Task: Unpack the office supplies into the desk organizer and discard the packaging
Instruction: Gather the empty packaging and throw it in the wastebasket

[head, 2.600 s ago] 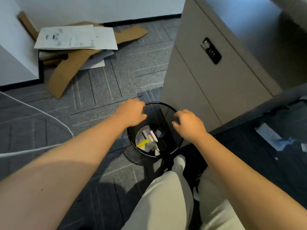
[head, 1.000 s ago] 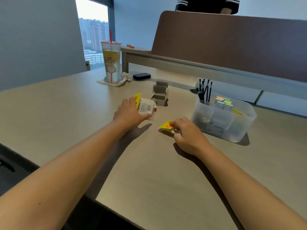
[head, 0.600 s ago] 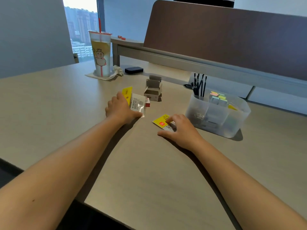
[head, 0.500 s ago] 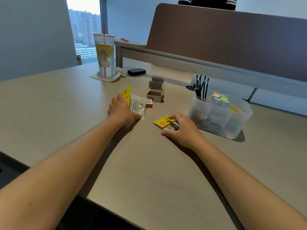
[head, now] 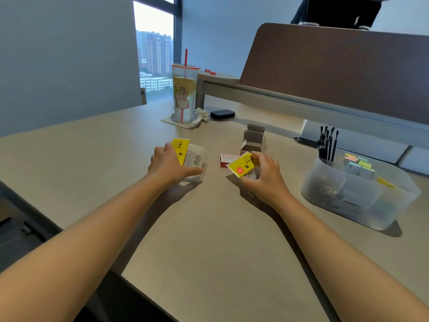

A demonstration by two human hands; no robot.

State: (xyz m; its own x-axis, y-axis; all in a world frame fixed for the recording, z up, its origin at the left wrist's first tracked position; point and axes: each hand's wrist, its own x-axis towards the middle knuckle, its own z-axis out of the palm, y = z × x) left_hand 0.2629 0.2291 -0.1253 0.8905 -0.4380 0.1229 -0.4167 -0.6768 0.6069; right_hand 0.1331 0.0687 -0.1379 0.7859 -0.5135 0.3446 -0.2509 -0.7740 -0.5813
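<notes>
My left hand (head: 168, 165) grips a clear plastic package with a yellow header card (head: 193, 158), raised a little off the desk. My right hand (head: 264, 180) holds a second clear package with a yellow label (head: 242, 167), tilted up off the desk. The translucent desk organizer (head: 355, 196) stands to the right; black pens, coloured sticky notes and small metal clips are in its compartments. A small red and white box (head: 226, 159) lies flat between the two packages. Behind it stands an opened grey cardboard box (head: 253, 141).
A plastic drink cup with a red straw (head: 184, 94) stands on a napkin at the back, beside a crumpled tissue (head: 202, 115) and a small black case (head: 222, 114). A brown partition (head: 336, 73) borders the desk's far side; a person in dark clothes stands behind it.
My view went from a floor bin up to the desk. Both hands then took hold of the two packages and lifted them; the right one is now tilted off the surface.
</notes>
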